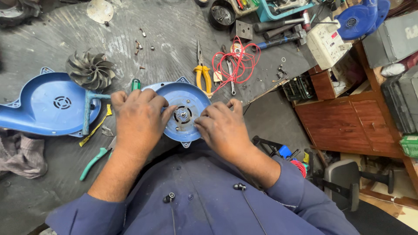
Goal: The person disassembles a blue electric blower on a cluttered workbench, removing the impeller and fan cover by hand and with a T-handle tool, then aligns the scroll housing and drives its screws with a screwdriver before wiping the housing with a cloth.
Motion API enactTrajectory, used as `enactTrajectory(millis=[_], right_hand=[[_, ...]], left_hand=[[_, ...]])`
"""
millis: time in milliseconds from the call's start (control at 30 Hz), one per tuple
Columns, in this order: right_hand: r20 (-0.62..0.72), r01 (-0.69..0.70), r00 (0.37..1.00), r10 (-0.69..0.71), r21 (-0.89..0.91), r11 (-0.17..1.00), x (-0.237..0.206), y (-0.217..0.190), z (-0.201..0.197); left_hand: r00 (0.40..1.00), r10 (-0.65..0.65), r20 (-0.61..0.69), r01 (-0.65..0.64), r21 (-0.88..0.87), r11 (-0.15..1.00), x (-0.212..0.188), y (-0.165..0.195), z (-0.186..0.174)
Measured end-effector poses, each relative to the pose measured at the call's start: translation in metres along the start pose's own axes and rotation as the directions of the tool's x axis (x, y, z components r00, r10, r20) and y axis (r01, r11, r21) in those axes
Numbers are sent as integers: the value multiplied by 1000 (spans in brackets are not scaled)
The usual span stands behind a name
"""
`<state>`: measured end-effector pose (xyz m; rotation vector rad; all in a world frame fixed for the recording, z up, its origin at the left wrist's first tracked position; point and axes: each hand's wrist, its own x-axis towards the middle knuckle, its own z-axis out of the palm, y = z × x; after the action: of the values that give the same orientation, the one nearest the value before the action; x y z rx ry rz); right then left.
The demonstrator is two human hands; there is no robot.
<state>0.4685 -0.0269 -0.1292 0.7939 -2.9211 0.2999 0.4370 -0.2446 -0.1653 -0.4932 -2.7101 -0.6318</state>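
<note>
A round blue blower housing half (188, 98) with a metal hub at its middle lies at the near edge of the dark workbench (174, 30). My left hand (138, 118) grips its left side, fingers curled over the rim. My right hand (223, 126) holds its right side, fingertips near the hub. The other blue housing half (41, 104) lies to the left, and a grey impeller fan (90, 69) stands just above it.
Yellow-handled pliers (203, 74), a coil of red wire (237, 61) and small screws (139, 43) lie beyond the housing. A green-handled tool (93, 163) and a grey rag (21, 154) sit at left. Wooden cabinets (348, 122) and a chair (348, 178) are at right.
</note>
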Motion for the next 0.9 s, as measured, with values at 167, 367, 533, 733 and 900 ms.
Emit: enactTrajectory(millis=[167,367,533,733,900], right_hand=[[-21,-4,1000,2,-90,996,2,-3,0],[-2,33,999,-34,-204,978,12,-6,13],[7,25,1000,-24,-181,983,17,-9,9],[105,126,989,-108,-176,976,18,-5,1],[124,145,984,-131,-117,982,25,8,3]], left_hand=[[1000,-23,-3,23,25,999,-6,1,3],[1000,-14,-16,15,13,1000,-11,4,5],[999,-32,-23,31,-49,998,-14,6,5],[994,-105,8,105,-7,994,-13,5,3],[993,-121,10,121,3,993,-5,13,1]])
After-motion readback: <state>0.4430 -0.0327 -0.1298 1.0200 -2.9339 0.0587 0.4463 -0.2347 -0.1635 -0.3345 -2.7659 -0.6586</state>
